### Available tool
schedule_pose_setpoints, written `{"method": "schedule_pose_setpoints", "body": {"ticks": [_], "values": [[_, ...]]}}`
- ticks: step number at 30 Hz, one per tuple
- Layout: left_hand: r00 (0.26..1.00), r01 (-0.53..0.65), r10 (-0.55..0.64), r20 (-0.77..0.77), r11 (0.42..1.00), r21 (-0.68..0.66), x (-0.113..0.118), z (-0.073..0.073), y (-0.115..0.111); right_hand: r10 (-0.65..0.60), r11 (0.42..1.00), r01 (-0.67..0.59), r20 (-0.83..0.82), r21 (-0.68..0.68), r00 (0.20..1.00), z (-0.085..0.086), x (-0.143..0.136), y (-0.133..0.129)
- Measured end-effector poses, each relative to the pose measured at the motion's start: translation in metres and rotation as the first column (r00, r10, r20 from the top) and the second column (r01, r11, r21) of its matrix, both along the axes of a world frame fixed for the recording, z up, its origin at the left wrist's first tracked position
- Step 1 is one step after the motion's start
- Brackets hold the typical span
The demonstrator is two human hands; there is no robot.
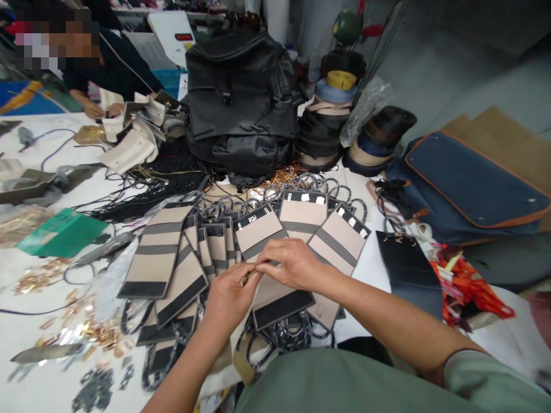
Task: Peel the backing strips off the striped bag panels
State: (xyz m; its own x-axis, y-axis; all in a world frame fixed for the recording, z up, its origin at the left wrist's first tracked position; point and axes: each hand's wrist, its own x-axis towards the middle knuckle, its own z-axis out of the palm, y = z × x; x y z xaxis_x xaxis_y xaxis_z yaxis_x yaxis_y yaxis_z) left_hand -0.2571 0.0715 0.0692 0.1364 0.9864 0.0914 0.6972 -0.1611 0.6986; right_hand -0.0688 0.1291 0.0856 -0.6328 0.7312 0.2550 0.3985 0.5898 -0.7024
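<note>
My left hand (232,292) and my right hand (295,264) meet above the pile, fingertips pinched together. A sliver of something small shows between the left fingers, too hidden to name. Under the hands lies a beige and dark grey flat bag piece (279,295) with a black band along its lower edge. More such pieces fan out around it: a striped one (159,252) to the left, one with white tabs (344,235) to the right, another (303,215) behind. Handle loops wrapped in plastic (297,335) stick out from the pile.
A large black backpack (241,97) stands behind the pile, beside stacked strap rolls (329,115). On the right are a navy bag (473,178) and orange-red plastic (467,281). Gold metal pieces (99,335) and a green sheet (62,232) lie left. A co-worker (124,63) handles beige pieces at back left.
</note>
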Motion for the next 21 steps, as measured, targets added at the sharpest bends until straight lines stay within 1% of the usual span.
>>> {"method": "schedule_pose_setpoints", "body": {"ticks": [2,4,7,10,13,16,18,19,20,21], "values": [[1.000,0.015,-0.015,0.000,1.000,0.022,-0.001,-0.004,0.002,0.028,0.996,-0.036,0.093,0.085,0.995,0.000,0.000,0.005],[1.000,0.022,-0.022,0.008,0.999,0.043,-0.003,-0.010,0.004,0.035,0.993,-0.051,0.144,0.108,0.989,-0.003,0.000,0.010],[0.999,0.043,-0.043,-0.008,0.998,0.050,-0.004,-0.018,0.008,0.022,0.997,-0.034,0.173,0.065,0.985,-0.008,-0.001,0.015],[0.996,0.063,-0.058,-0.064,0.996,0.065,-0.004,-0.025,0.013,0.007,0.999,-0.015,0.212,0.036,0.977,-0.013,-0.003,0.018],[0.991,0.049,-0.035,-0.126,0.993,0.109,-0.001,-0.034,0.022,-0.025,0.999,0.019,0.242,0.028,0.970,-0.018,-0.007,0.020],[0.995,-0.014,0.029,-0.096,0.988,0.155,0.005,-0.048,0.032,-0.091,0.996,0.093,0.239,0.004,0.967,-0.030,-0.007,0.029],[0.997,-0.074,0.077,-0.008,0.984,0.165,0.011,-0.060,0.036,-0.182,0.981,0.191,0.218,-0.020,0.959,-0.044,-0.001,0.047],[0.994,-0.100,0.093,0.048,0.983,0.157,0.015,-0.067,0.036,-0.260,0.961,0.273,0.191,-0.050,0.947,-0.053,0.005,0.060],[0.989,-0.112,0.098,0.106,0.984,0.137,0.019,-0.074,0.034,-0.352,0.924,0.369,0.153,-0.096,0.923,-0.062,0.013,0.077],[0.982,-0.113,0.095,0.163,0.988,0.101,0.024,-0.081,0.032,-0.450,0.873,0.462,0.110,-0.155,0.886,-0.072,0.021,0.095]]}}
